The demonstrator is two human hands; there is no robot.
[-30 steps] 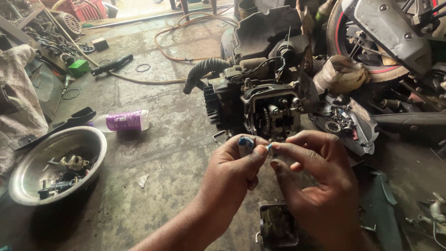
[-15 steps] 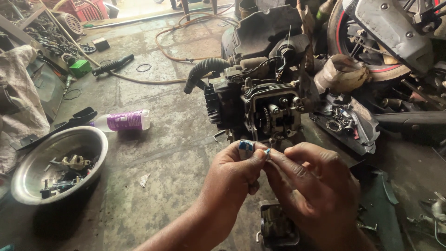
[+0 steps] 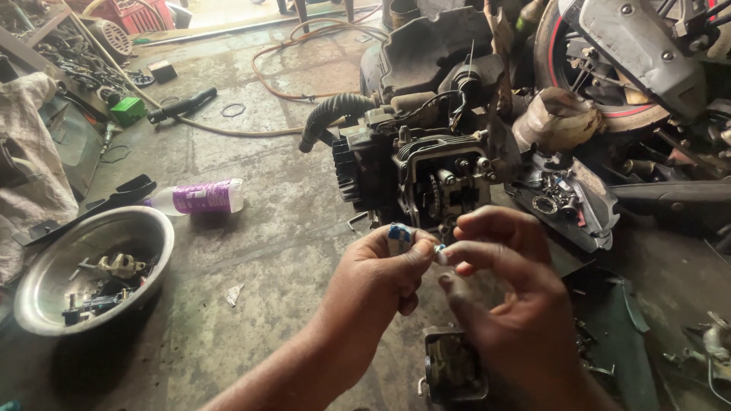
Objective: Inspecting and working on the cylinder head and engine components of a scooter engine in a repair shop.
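Note:
My left hand [image 3: 381, 278] pinches a small blue-and-white tube [image 3: 398, 237] between thumb and fingers. My right hand [image 3: 506, 293] meets it from the right, its fingertips closed on the tube's white tip [image 3: 440, 253]. Both hands hover just in front of a black motorcycle engine [image 3: 426, 175] whose open cylinder head shows the cam chain and sprocket. A small metal part [image 3: 453, 369] lies on the floor below my right hand, partly hidden by it.
A steel bowl [image 3: 46, 301] with several small parts sits on the concrete floor at left. A purple-labelled bottle [image 3: 199, 198] lies beside it. An orange hose [image 3: 266, 129], a rear wheel [image 3: 594, 114], a tray of bolts [image 3: 560, 199] and a rag [image 3: 30, 175] surround the engine.
Both hands have drifted slightly lower and to the right. My right fingers have shifted on the tube's tip; the grip stays the same.

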